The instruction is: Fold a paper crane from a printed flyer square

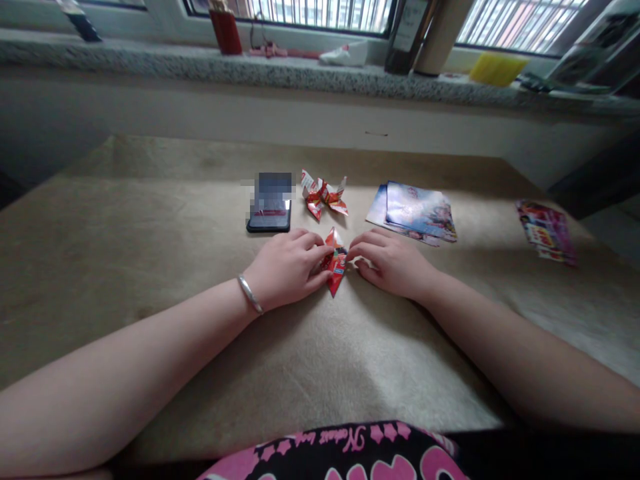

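A small folded piece of red printed paper (335, 265) lies on the beige cloth-covered table (150, 253) between my two hands. My left hand (287, 267), with a silver bangle at the wrist, pinches the paper's left side with curled fingers. From the other side, my right hand (393, 263) pinches its right edge, fingers pressed together. A finished folded shape of the same red paper (324, 195) sits just beyond. A dark phone (270, 208) lies left of that shape.
A stack of printed paper sheets (415, 212) lies to the right of my hands. A colourful packet (545, 232) rests at the far right. The stone windowsill (150, 63) behind holds a red box (226, 30), a yellow object (497, 68) and dark containers.
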The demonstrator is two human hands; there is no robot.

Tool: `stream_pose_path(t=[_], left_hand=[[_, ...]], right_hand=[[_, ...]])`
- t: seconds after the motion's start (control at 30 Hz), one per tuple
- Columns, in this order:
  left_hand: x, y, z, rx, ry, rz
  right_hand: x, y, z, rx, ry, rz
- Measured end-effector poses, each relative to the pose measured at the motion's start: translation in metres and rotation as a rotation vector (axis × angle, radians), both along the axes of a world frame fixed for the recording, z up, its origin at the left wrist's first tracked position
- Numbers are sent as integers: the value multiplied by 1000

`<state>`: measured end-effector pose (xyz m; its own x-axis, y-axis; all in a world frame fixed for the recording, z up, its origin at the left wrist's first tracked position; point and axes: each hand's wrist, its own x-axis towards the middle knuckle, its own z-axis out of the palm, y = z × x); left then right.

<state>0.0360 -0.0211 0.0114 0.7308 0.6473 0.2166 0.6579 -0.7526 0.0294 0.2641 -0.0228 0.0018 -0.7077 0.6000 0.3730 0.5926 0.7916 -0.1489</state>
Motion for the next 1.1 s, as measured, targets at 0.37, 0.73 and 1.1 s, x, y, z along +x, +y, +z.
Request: stream_pose_path(t=[0.37,0.73,1.1], left_hand=[[0,1,1,-98,-69,-121],[-3,11,-8,37,-88,-175],[-2,12,-8,164,-27,-170]], right_hand=[[4,5,-4,53,14,121],[-3,-8,-2,165,-98,-11],[-11,-10,-1,140,-120,-76]])
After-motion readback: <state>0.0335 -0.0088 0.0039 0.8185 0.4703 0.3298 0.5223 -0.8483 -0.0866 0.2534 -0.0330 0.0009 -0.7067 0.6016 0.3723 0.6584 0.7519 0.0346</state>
